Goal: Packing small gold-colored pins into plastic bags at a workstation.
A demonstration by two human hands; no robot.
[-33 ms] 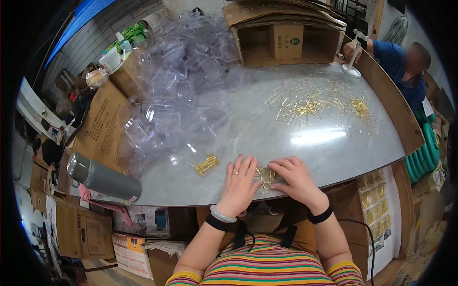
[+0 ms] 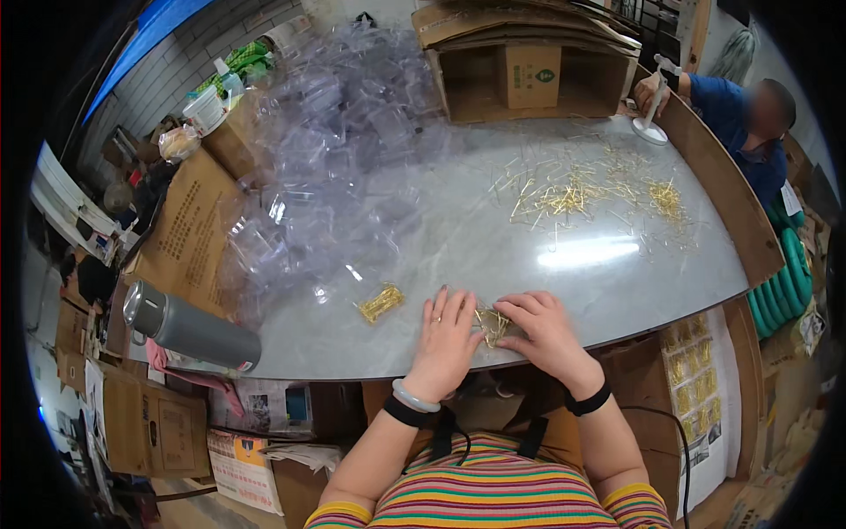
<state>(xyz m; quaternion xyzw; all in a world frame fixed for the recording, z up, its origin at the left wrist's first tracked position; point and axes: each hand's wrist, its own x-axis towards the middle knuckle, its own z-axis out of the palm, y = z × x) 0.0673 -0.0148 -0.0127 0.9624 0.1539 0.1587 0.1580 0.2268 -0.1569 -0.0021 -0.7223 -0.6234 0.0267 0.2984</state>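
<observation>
On the grey tabletop (image 2: 441,238), close to its front edge, a small group of gold wire hooks (image 2: 493,326) lies between my two hands. My left hand (image 2: 448,339) is spread flat on the table, its thumb tip touching the hooks. From the other side, the thumb and fingers of my right hand (image 2: 551,339) curve round the hooks and hold their right end. Something clear seems to be around them, but the fingers partly cover it. A neat bundle of gold hooks (image 2: 381,303) lies to the left of my left hand.
A heap of clear plastic boxes (image 2: 344,150) covers the table's left. Loose gold hooks (image 2: 573,196) are scattered at the right. A grey bottle (image 2: 198,331) stands front left; a cardboard box (image 2: 480,88) sits at the back. Beyond the right edge, a person (image 2: 745,123) grips a white stand (image 2: 650,130).
</observation>
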